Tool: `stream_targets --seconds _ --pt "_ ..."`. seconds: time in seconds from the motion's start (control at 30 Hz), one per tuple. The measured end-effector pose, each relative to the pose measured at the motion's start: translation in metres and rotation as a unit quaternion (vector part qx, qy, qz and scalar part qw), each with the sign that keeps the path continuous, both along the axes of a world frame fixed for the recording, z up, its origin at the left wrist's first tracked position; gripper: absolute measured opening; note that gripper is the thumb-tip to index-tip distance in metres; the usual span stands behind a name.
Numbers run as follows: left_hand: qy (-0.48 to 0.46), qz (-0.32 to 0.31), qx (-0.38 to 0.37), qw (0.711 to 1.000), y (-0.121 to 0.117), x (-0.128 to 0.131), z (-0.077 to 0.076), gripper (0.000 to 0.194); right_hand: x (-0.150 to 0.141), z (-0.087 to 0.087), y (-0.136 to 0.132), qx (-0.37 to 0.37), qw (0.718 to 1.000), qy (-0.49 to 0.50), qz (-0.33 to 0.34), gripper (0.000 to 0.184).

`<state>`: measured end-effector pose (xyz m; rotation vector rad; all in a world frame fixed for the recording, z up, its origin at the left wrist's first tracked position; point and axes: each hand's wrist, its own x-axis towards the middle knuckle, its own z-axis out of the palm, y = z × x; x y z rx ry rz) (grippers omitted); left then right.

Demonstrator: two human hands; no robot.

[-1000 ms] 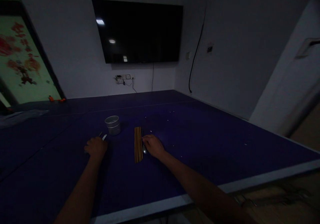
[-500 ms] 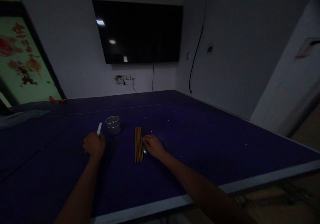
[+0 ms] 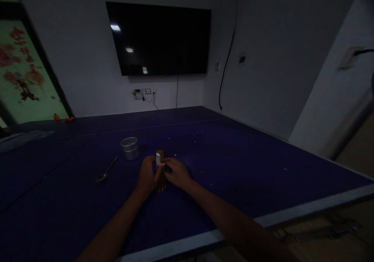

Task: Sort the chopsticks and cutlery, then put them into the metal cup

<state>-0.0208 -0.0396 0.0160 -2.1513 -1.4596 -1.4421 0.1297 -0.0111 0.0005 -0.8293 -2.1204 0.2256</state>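
Observation:
My left hand is closed round a utensil with a white handle, held upright over a row of wooden chopsticks; its lower end is hidden. My right hand is at the right side of the chopsticks, fingers curled inward, its fingertips meeting the left hand's near the white handle. What the right fingers grip is covered. A metal spoon lies to the left, bowl toward me. Behind it stands a metal cup.
The purple table has a pale front edge and small white bits scattered right of centre. Clear plastic and orange items lie at the far left. A television hangs on the wall behind.
My left hand lifted the white-handled utensil and carried it right to the chopsticks, exposing the metal spoon on the left. My right hand has hardly moved; the spoon beside it is now hidden.

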Motion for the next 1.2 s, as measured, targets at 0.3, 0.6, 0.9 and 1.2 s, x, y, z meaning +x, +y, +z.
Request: stream_targets --seconds 0.3,0.6,0.9,1.2 --pt "0.025 0.001 -0.026 0.999 0.002 0.001 -0.006 0.035 -0.002 -0.002 0.007 -0.087 0.985 0.143 -0.042 0.028" --pt "0.038 0.063 -0.081 0.994 0.014 -0.009 -0.007 0.034 0.018 -0.005 0.025 -0.310 0.926 0.190 -0.103 0.012" --pt "0.056 0.055 -0.126 0.989 0.022 -0.014 -0.016 0.030 0.026 0.003 0.024 -0.363 0.915 0.071 -0.158 0.017" --pt "0.060 0.042 -0.140 0.987 0.021 -0.013 -0.015 0.027 0.029 0.007 0.020 -0.237 0.946 -0.116 -0.188 0.019"
